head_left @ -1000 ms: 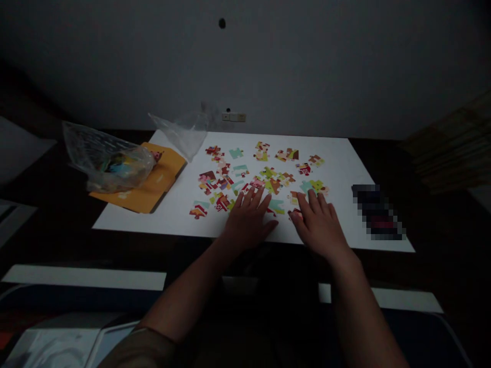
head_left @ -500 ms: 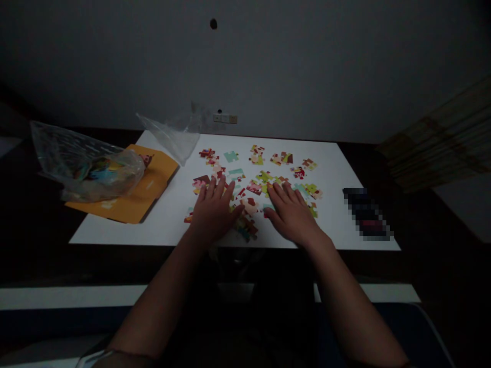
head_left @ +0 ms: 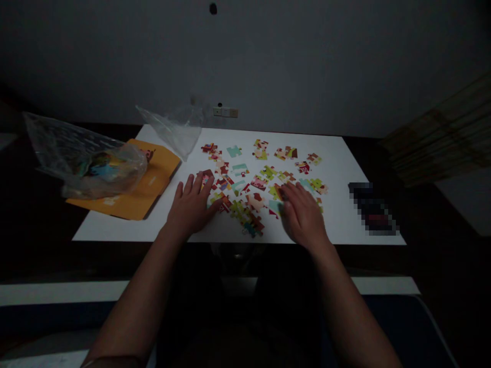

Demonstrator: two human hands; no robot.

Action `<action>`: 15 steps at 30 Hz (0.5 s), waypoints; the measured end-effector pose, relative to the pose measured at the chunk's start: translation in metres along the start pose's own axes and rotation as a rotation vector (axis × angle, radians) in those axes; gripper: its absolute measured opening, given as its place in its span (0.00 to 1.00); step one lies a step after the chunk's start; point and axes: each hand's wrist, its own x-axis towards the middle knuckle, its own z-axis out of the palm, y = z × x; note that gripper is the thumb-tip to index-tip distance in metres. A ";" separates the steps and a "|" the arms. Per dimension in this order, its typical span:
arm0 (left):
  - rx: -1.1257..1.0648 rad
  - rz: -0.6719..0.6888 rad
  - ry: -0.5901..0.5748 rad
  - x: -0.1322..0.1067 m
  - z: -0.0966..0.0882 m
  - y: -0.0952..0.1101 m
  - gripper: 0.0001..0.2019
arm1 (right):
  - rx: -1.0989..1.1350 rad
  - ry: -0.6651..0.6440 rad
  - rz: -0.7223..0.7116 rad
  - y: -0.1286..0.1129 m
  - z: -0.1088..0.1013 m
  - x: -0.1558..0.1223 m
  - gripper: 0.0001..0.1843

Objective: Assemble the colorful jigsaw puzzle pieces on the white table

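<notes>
Colourful jigsaw puzzle pieces (head_left: 255, 202) lie spread over the middle of a white table (head_left: 126, 232). At the left side of the pieces, my left hand (head_left: 192, 204) rests palm down, open with its fingers spread. Its fingertips touch or cover a dark red and pink piece (head_left: 206, 176), and the thumb lies near a reddish-brown piece (head_left: 225, 203). My right hand (head_left: 305, 212) is palm down on the right side, fingers stretched forward and slightly bent, holding nothing that I can see. Under its fingertips are green and yellow pieces (head_left: 275, 192); a pale blue piece (head_left: 275, 207) lies by its thumb.
An orange folder (head_left: 153, 176) lies on the left, with a clear plastic bag (head_left: 103, 174) of colourful contents on it. Another clear bag (head_left: 176, 133) stands behind. A pixelated dark object (head_left: 372, 209) is at the right edge. The wall (head_left: 307, 66) rises behind.
My left hand has moved left, uncovering several pieces in the middle. My right hand has shifted slightly right, its fingers closer together. The whole view has tilted a little.
</notes>
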 end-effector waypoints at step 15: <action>-0.054 0.057 -0.023 -0.004 -0.011 0.002 0.43 | -0.169 -0.192 0.323 -0.001 0.005 0.009 0.46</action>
